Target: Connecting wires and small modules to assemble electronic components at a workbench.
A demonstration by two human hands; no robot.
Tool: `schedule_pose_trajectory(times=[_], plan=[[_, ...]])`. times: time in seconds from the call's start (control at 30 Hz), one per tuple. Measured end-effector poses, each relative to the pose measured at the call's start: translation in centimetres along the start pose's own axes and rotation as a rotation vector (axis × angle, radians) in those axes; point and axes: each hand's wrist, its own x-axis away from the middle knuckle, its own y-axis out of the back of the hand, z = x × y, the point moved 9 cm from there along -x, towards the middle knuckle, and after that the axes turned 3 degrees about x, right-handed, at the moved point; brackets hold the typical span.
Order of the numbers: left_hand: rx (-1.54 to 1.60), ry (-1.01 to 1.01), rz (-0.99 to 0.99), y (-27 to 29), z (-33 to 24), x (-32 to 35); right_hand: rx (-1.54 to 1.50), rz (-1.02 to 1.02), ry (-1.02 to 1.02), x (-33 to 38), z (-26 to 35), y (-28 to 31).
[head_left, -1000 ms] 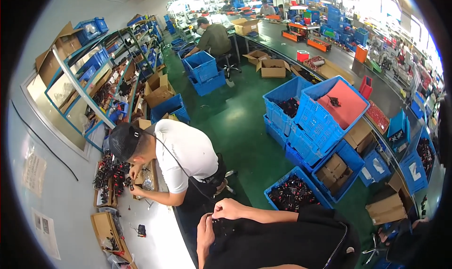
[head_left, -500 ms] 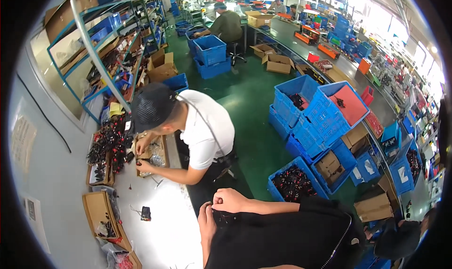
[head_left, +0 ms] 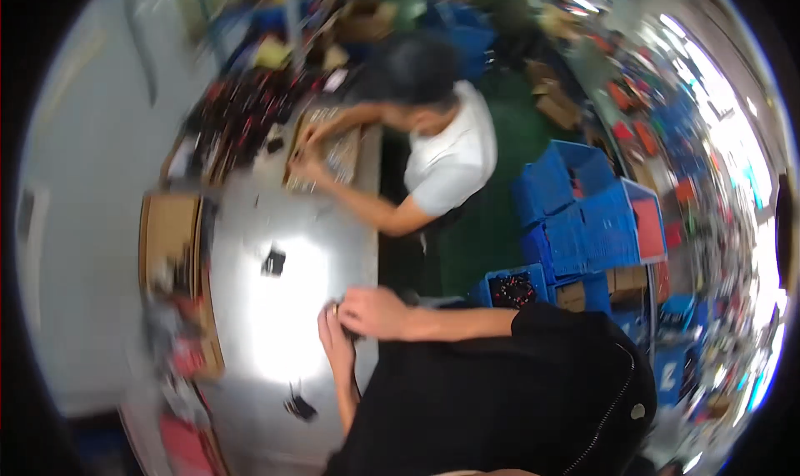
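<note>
Glossy white table (head_left: 283, 309), both hands (head_left: 354, 322) pinching a small dark blurred part (head_left: 348, 334) at its edge

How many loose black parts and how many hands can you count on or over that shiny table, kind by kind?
Loose black parts: 2
Wearer's hands: 2, the left hand and the right hand
Co-worker's hands: 2
Total: 6, as far as the blur lets one tell
</note>
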Motion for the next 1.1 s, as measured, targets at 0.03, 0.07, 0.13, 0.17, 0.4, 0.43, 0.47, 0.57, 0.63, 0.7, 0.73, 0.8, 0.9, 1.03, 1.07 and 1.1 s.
schedule_pose_trajectory(times=[0.03,0.07,0.13,0.17,0.4,0.43,0.47,0.57,0.63,0.7,0.73,0.8,0.9,1.03,1.07,1.1], plan=[[-0.168,-0.122,-0.023,1.5,1.7,-1.9,0.087,0.055,0.138,-0.5,0.8,-0.1],[-0.1,-0.139,-0.026,0.6,-0.5,-1.7,0.127,0.073,0.273,-0.9,1.8,0.0],[-0.018,-0.054,-0.043,1.9,-0.5,-2.3,-0.177,0.047,0.083,-2.4,1.1,0.9],[0.005,-0.078,-0.054,2.2,-1.0,-2.3,-0.305,0.064,0.001,-3.0,0.4,1.1],[0.226,0.049,-0.244,6.2,0.0,-1.4,-0.358,0.221,-0.227,-9.8,-7.4,-1.6],[0.261,0.039,-0.319,6.9,-0.1,-1.1,-0.373,0.229,-0.24,-11.3,-9.3,-2.5],[0.327,0.01,-0.342,7.2,-0.5,-0.9,-0.386,0.248,-0.243,-13.2,-11.2,-3.6],[0.18,0.064,-0.419,7.3,-1.3,-1.3,-0.193,0.222,-0.199,-19.3,-16.6,-6.5],[0.224,0.097,-0.469,7.3,-0.6,-2.2,-0.165,0.226,-0.179,-23.0,-19.2,-8.1],[0.201,0.126,-0.471,7.1,0.1,-3.4,-0.042,0.182,-0.133,-25.6,-20.4,-8.7],[0.21,0.162,-0.446,6.7,0.5,-4.0,-0.039,0.198,-0.151,-25.7,-20.6,-9.0],[0.212,0.187,-0.47,6.2,0.8,-4.8,-0.252,0.107,-0.092,-26.7,-19.7,-8.3],[0.204,0.187,-0.508,5.5,0.3,-5.8,-0.104,-0.146,-0.031,-26.4,-19.7,-2.6],[0.17,0.223,-0.404,4.3,-1.0,-8.2,-0.265,-0.488,-0.577,-23.2,-35.4,1.1],[0.157,0.226,-0.406,3.9,-1.8,-8.6,-0.283,-0.428,-0.65,-22.4,-39.1,0.4],[0.155,0.225,-0.409,4.0,-1.8,-8.7,-0.287,-0.427,-0.65,-22.4,-39.8,0.2]])
